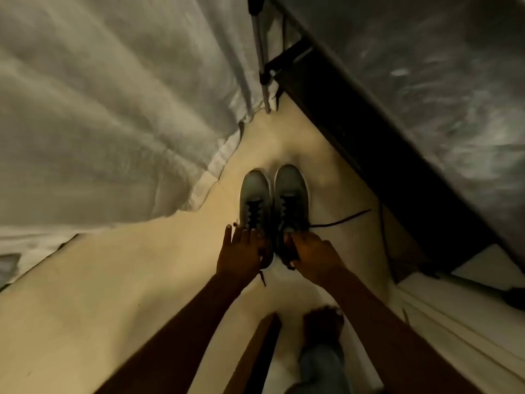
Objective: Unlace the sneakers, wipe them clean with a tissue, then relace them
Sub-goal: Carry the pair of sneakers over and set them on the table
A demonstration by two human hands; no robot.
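Unlacing stage, barely begun. Two grey sneakers, left sneaker (253, 199) and right sneaker (291, 196), stand side by side on the pale floor (113, 280), toes away from the person. Both are laced; one dark lace end (341, 220) trails right. Left hand (241, 255) rests, fingers spread, on the left sneaker's collar. Right hand (314, 255) curls at the right sneaker's heel opening, seemingly gripping it; dim light. Next: loosen the laces eyelet by eyelet.

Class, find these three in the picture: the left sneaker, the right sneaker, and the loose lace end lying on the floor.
left sneaker (254, 186): head view, on its grey toe.
right sneaker (291, 182): head view, on its grey toe.
loose lace end (345, 218): head view, midway along the dark strand.
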